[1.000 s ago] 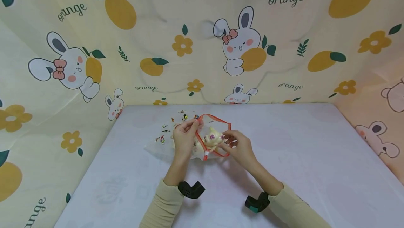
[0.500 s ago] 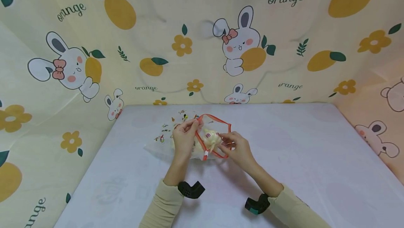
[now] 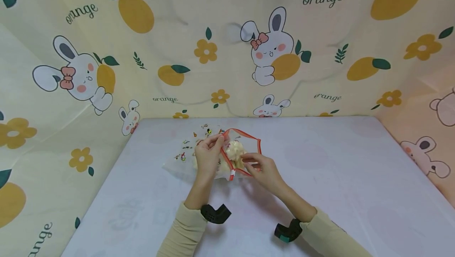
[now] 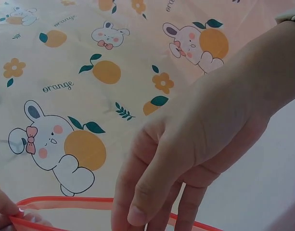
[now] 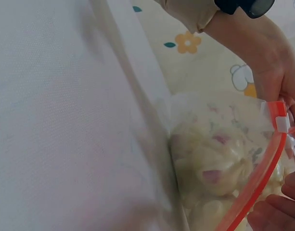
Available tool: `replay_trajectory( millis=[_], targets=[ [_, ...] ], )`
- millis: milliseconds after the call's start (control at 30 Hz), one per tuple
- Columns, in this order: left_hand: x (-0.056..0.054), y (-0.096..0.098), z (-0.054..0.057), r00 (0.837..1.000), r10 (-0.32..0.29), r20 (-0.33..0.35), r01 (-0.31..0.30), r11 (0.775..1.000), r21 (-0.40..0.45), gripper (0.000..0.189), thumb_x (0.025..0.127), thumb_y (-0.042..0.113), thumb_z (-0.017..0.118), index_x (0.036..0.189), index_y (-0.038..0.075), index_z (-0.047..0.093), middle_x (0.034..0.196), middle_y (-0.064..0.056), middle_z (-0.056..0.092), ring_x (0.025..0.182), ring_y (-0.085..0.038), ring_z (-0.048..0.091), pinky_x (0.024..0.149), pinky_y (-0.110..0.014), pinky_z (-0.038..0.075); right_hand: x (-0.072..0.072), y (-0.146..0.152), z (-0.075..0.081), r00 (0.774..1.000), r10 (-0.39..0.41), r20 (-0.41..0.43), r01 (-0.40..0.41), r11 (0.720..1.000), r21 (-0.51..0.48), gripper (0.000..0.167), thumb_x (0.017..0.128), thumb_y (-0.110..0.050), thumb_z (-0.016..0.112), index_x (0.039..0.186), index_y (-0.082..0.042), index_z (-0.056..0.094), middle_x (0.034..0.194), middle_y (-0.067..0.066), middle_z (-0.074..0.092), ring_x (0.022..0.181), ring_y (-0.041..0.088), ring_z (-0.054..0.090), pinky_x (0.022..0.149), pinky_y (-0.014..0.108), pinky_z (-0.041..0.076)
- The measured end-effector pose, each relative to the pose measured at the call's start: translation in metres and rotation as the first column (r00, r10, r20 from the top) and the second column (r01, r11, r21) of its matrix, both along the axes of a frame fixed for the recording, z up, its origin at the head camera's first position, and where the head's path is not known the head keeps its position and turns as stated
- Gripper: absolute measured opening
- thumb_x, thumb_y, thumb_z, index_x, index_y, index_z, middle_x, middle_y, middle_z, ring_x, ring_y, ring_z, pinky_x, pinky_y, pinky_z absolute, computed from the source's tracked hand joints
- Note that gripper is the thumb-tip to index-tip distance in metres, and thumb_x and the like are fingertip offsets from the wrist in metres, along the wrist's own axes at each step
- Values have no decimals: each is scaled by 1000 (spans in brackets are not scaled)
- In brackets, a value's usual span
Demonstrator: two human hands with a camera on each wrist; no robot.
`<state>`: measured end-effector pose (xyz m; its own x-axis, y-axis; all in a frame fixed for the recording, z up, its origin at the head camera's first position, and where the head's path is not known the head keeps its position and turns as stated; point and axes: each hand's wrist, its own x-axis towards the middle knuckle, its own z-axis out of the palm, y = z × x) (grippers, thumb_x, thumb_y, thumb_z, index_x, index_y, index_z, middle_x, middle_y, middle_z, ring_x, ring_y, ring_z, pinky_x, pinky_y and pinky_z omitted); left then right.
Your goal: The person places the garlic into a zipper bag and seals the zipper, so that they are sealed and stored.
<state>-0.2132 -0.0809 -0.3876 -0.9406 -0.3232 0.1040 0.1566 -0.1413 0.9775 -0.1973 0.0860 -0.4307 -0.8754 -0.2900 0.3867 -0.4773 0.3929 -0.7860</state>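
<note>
A clear zip bag (image 3: 181, 165) with small printed pictures and an orange rim (image 3: 245, 132) lies on the pale table (image 3: 337, 162). A cream plush toy (image 3: 234, 151) sits in its mouth. My left hand (image 3: 207, 154) pinches the left side of the rim. My right hand (image 3: 261, 168) reaches into the mouth with fairly straight fingers on the toy. The left wrist view has the right hand (image 4: 200, 139) over the rim (image 4: 65, 202), with left fingertips (image 4: 3, 209) pinching it. Through the bag wall, the right wrist view shows the toy (image 5: 210, 159), the rim (image 5: 258, 183) and the left hand (image 5: 277, 67).
Cloth printed with rabbits and oranges (image 3: 270, 47) walls the table at the back and both sides. Black wrist cameras (image 3: 215, 213) (image 3: 288, 230) sit on both forearms. The table's bare surface spreads to the right and front of the bag.
My right hand has moved left with the toy, which now sits deeper inside the bag's mouth. The left hand has kept its pinch on the rim.
</note>
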Motion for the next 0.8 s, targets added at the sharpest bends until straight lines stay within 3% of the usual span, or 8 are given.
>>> replay_trajectory(
  millis=[233, 500, 800],
  targets=[
    [1, 1, 1, 1000, -16, -5, 16, 1000, -27, 19, 91, 7, 65, 104, -6, 70, 104, -23, 73, 87, -14, 75, 82, -19, 60, -4, -1, -2, 999, 43, 19, -43, 999, 25, 24, 90, 3, 59, 113, 4, 66, 113, 22, 70, 100, 35, 70, 80, 37, 63],
    [2, 2, -4, 992, -11, -129, -19, 972, -233, 17, 88, 7, 68, 99, -5, 72, 98, -26, 73, 89, -34, 74, 70, -12, 59, -9, -1, -2, 996, 69, 48, -71, 997, 38, 25, 91, 2, 58, 115, 4, 65, 116, 23, 69, 105, 36, 69, 82, 38, 62],
    [4, 2, -6, 985, -65, -157, 20, 962, -272, 16, 89, 6, 67, 99, -5, 71, 98, -26, 73, 90, -37, 73, 70, -12, 58, -12, 2, -5, 994, 64, 86, -70, 996, 57, 27, 92, 0, 57, 118, 4, 64, 119, 23, 68, 110, 36, 67, 83, 39, 62]
  ],
)
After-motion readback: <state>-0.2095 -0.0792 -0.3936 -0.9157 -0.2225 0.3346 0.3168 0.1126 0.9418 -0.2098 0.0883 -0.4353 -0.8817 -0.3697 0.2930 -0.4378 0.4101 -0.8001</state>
